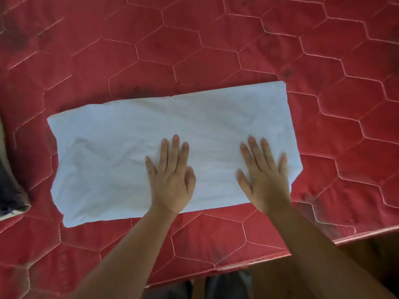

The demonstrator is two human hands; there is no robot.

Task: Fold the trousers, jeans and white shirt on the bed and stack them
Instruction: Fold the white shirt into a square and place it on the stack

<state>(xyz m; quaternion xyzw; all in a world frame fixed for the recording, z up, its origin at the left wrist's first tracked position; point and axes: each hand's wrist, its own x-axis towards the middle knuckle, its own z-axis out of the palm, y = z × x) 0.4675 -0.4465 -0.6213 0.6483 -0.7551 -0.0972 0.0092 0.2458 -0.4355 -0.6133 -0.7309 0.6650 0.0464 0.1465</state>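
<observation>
The bed (216, 39) has a red cover quilted in hexagons, with dark smudges towards its far left. The shirt (133, 130) lies flat on it as a long white rectangle, close to the bed's near edge, its right end angled slightly away from that edge. Its left half is creased, and a folded layer shows there.

The left hand (170, 182) rests palm down on the middle of the shirt by its near side, fingers straight and slightly spread. The right hand (264, 180) lies the same way on the shirt's right end, fingers spread.

At the bed's left edge a dark and beige cloth (10, 186) pokes into view, apart from the shirt. Past the near edge is brown floor (367, 251).
</observation>
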